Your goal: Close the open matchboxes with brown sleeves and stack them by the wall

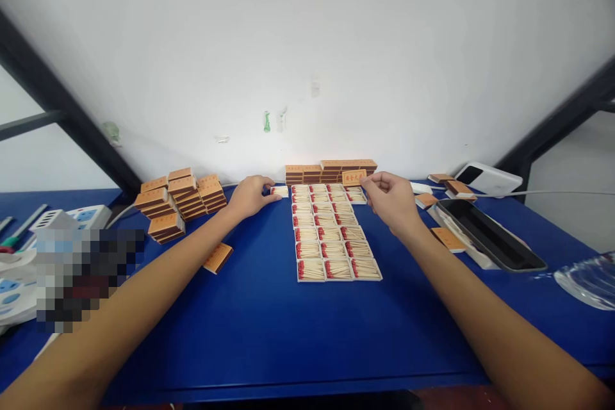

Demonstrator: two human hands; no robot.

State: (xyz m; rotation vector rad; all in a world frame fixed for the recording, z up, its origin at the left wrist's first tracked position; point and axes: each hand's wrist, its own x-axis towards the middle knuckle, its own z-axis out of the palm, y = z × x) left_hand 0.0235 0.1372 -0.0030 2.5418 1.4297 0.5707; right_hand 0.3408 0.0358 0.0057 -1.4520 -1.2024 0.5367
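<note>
Closest to me is the front of the blue table (298, 346), with the person's two forearms reaching in over it from either side. Between the forearms lies a block of open match trays (338, 269), three columns side by side, red match heads toward the left. Just beside the left forearm is a loose matchbox (218, 258); outside the right one sit another orange box (448, 239) and a long dark-lined case (490, 234). Farther in on the left, stacks of matchboxes (162, 200) rise near a white power strip (93, 218).

At the far end of the block, the left hand (250, 195) has its thumb and forefinger closed on one small tray of matches (279, 191), which sits at the fingertips, just left of the block's far corner. Across from it, the right hand (388, 197) pinches the right edge of a printed orange matchbox (354, 177); that piece is left of the fingers, above the farthest trays, and I can't tell whether it's a full box or only the cover. Behind it, a low row of stacked boxes (303, 174) stands by the white wall (307, 45).
</note>
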